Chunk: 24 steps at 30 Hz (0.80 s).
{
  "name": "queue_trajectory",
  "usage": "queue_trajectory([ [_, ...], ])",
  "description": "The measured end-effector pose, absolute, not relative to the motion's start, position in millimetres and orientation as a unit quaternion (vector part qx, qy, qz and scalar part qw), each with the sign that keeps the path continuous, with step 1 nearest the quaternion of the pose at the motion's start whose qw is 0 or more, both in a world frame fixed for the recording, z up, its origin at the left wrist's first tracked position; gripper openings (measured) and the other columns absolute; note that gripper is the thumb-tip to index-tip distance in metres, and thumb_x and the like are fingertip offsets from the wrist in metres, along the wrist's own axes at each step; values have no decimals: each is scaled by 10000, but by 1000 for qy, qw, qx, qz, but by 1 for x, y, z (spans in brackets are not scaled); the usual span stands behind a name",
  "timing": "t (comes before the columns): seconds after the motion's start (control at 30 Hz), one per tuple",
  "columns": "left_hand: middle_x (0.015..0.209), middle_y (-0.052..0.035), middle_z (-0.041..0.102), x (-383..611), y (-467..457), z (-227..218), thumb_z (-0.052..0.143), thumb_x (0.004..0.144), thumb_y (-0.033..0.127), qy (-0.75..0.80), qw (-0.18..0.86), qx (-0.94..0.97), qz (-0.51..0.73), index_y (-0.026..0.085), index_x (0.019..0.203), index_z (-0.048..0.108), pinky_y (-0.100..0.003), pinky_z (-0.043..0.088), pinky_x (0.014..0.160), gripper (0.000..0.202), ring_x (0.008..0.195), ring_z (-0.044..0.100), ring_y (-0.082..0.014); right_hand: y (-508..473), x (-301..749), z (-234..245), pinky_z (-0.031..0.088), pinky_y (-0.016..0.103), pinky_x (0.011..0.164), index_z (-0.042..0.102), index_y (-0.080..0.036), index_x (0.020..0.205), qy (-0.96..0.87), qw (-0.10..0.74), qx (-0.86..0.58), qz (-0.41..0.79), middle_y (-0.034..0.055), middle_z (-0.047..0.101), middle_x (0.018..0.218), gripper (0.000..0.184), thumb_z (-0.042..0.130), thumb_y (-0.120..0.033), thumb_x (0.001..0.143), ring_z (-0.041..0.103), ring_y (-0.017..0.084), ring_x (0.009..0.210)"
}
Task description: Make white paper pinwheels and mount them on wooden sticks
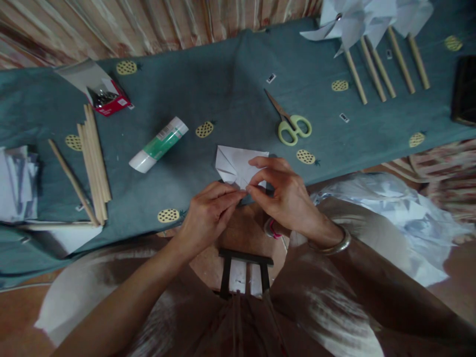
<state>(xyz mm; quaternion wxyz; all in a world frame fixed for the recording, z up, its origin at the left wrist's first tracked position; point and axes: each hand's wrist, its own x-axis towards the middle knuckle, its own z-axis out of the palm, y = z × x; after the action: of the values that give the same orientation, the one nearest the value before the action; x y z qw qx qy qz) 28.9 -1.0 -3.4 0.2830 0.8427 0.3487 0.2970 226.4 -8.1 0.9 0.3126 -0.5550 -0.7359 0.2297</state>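
Observation:
A creased sheet of white paper [232, 161] lies at the near edge of the cloth-covered table, between my two hands. My left hand [213, 208] pinches its near edge with thumb and fingers pressed together. From the right, my right hand [280, 191] grips the same edge, thumb and forefinger meeting close to the left fingertips. Its other fingers curl over the right part of the sheet and hide it. Just beyond the paper are scissors [292, 126] with pale green handles, and a green and white glue stick [159, 145] lies to the left.
Wooden sticks [92, 163] lie at left, near a red box of pins [107, 101] and a stack of paper [17, 183]. Several white paper pinwheels [345, 25] on sticks rest at the far right. A clear plastic bag [401, 213] is beside my right leg.

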Motion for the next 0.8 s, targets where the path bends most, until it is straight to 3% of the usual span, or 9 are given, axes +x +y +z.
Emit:
queue_trajectory([
  [0.47,934,-68,704,29,0,0,539,926,97,356,313,832,289,149,1031,719,-280,546,771,215,876,652,-157,-9,227,1,499,449,991,652,-208,794,-743,306,-552,223,94,683,1177,71,617,-192,854,615,245,1139],
  [0.8,957,-72,717,30,-1,-1,521,952,138,359,310,834,281,149,1048,714,-304,554,784,216,897,658,-168,-10,230,-6,485,462,1011,687,-259,1061,-778,313,-512,188,74,618,1265,264,478,-161,934,571,240,1188],
])
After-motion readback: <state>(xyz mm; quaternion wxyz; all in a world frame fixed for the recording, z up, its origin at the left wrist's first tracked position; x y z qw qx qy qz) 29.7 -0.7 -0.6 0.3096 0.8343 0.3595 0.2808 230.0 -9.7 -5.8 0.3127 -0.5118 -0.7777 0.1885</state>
